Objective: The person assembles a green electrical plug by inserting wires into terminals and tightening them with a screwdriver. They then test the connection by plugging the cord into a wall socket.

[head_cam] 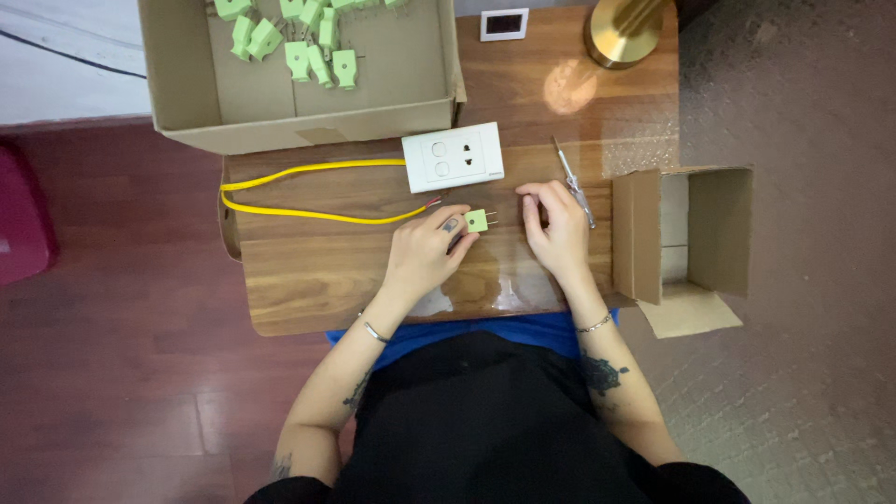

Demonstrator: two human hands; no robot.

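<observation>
A small green plug (477, 220) is pinched in the left hand (425, 257), prongs pointing right toward the loosely curled, empty right hand (558, 229), its long axis across the table. Just above the grip lies a white socket plate (453, 157); beyond it an open carton (299, 103) of green plugs; right of the hands, an empty cardboard box (695, 238).

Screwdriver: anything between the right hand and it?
Nothing visible. The screwdriver lies on the wooden table right beside the right hand, along its outer edge; whether they touch is unclear. The left hand holds the green plug, clear of that side.
</observation>
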